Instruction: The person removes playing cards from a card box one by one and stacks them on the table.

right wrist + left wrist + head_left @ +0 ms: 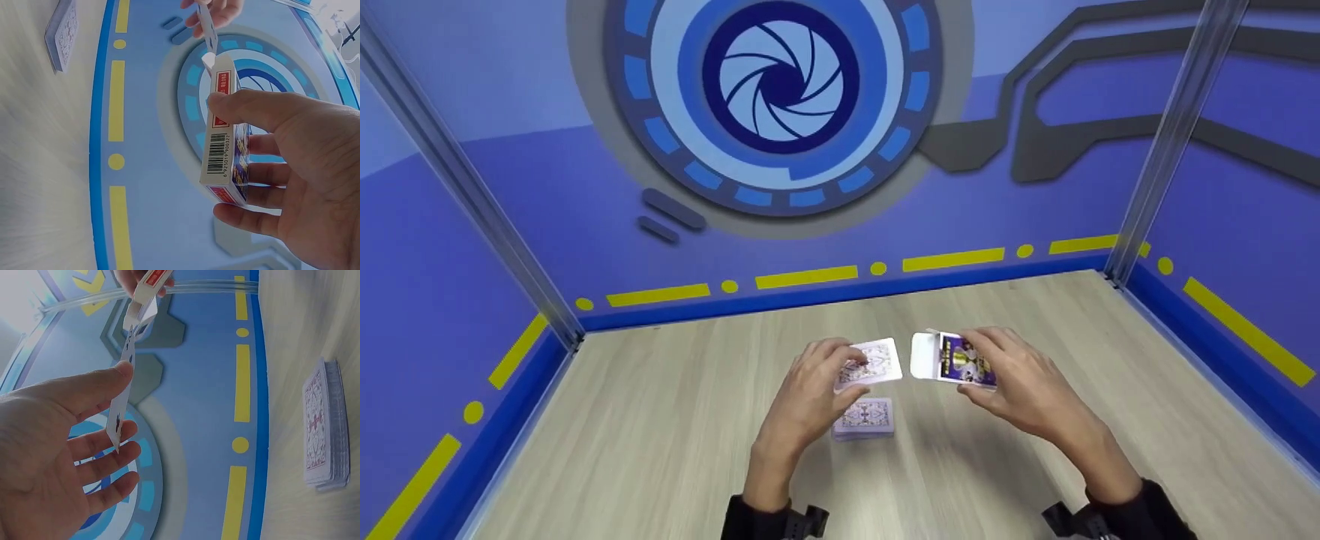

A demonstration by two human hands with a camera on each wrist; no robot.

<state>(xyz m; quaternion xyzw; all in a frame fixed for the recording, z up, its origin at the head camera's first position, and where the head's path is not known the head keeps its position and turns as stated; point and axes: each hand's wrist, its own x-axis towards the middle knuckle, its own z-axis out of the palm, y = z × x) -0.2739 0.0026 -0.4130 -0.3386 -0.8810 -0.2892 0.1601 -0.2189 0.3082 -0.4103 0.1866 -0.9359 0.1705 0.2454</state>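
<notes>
Head view shows us both hands raised just above the desk (660,420), near its middle. Our left hand (810,390) pinches a few cards (872,364) between thumb and fingertips, their patterned backs up; from the left wrist we see them edge-on (120,405), the thumb on one face and the fingers (107,461) on the other. Our right hand (1020,382) grasps the box (952,358), thumb along one narrow side and fingers round the other, as the right wrist view shows (225,140). The box's white flap stands open and faces the cards; the two are near each other but apart.

Below the left hand the deck (864,418) lies face down on the desk, a neat stack, touched by neither hand. It sits toward the near edge from the held cards. From the left wrist we see it lying flat (323,430) with its edges squared.

Around the desk stand blue walls (510,225) with yellow dashes.
</notes>
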